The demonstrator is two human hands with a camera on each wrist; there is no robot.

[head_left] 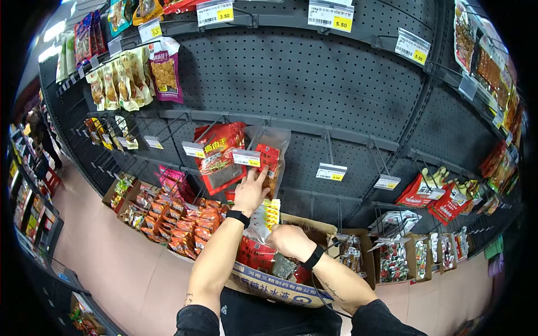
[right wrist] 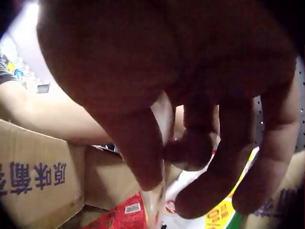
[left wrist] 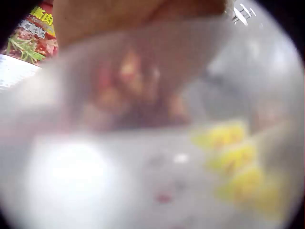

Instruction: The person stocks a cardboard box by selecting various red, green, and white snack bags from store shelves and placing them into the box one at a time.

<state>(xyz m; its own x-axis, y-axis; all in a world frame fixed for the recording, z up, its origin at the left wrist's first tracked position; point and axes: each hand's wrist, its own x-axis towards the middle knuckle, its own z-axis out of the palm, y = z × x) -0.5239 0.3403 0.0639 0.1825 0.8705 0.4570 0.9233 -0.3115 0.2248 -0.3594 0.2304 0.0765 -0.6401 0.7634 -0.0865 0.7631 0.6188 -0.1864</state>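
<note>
The right hand (head_left: 291,242) pinches the edge of a clear plastic package with a yellow-printed strip (head_left: 271,215), above an open cardboard box (head_left: 269,287). In the right wrist view the thumb and index finger of that hand (right wrist: 167,119) close on the thin plastic edge (right wrist: 158,195). The left hand (head_left: 251,193) reaches up to a clear-and-red package (head_left: 271,162) hanging on a hook, fingers extended over its front. Beside it hangs a red snack bag (head_left: 221,154). Blurred clear plastic (left wrist: 157,162) fills most of the left wrist view.
Small orange packets (head_left: 182,229) fill boxes on the left. Red packages (head_left: 256,253) lie inside the cardboard box. Price tags (head_left: 331,172) on metal hooks project from the dark pegboard (head_left: 302,84). More boxes of snacks (head_left: 393,262) stand at the right.
</note>
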